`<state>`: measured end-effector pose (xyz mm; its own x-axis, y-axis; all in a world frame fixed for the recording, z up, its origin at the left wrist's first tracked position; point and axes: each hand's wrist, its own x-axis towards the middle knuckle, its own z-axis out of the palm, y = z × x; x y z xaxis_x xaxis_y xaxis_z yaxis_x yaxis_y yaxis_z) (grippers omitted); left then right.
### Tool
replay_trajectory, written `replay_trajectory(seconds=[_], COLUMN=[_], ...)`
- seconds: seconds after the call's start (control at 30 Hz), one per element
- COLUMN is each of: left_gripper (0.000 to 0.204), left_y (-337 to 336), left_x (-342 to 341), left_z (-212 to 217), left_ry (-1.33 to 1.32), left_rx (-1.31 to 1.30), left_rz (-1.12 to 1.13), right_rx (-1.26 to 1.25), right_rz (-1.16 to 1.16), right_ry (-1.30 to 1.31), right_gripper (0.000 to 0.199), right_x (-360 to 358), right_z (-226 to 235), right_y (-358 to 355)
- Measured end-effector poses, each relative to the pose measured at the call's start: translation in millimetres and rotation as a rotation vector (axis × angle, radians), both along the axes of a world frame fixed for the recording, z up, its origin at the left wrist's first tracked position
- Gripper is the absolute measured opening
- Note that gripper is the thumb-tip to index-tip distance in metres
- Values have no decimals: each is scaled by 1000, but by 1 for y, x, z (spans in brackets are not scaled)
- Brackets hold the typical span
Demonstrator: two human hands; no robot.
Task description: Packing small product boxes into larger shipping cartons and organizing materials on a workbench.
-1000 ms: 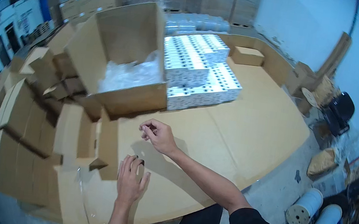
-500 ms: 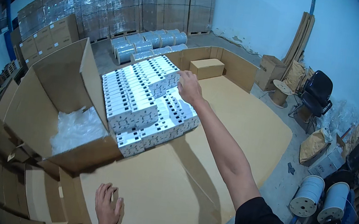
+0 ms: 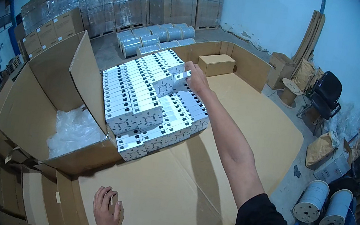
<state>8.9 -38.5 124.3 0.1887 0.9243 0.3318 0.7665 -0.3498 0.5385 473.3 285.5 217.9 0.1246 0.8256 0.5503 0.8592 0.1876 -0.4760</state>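
- At the left of the frame an open cardboard carton (image 3: 48,109) lies on its side, flaps spread, with crumpled clear plastic wrap (image 3: 73,130) inside it.
- At the lower middle, the left hand (image 3: 107,210) rests palm down on the brown cardboard-covered tabletop (image 3: 169,193), fingers spread flat, holding nothing.
- Just right of the carton, in the middle of the frame, a stack of small white boxes (image 3: 150,99) sits on the tabletop in tight rows, two layers high at its left part.
- Above centre, the right hand (image 3: 198,80) reaches across to the far top edge of the stack; its grip is closed around one small white box (image 3: 180,80), which sits at the stack's upper right corner, touching its neighbours.
- Just beyond the hand a closed brown carton (image 3: 216,65) stands on the tabletop.
- In the upper middle, wrapped pallets of cartons (image 3: 126,0) line the back.
- At the right, a black office chair (image 3: 325,95) stands by the wall; white cable spools (image 3: 322,206) lie at the lower right.
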Motion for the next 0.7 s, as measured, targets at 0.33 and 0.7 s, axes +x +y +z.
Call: replay_trajectory(seconds=[0.33,0.7], left_gripper=[34,27], left_y=[-7,-7], left_x=[3,-15], left_z=[2,-8], left_ry=[-16,-513], left_rx=[21,-50], left_rz=[-17,33], right_rx=[175,226], right_rz=[20,96], right_ry=[70,170], right_gripper=[28,30], right_x=[15,-91], right_z=[2,19], right_y=[-46,-199])
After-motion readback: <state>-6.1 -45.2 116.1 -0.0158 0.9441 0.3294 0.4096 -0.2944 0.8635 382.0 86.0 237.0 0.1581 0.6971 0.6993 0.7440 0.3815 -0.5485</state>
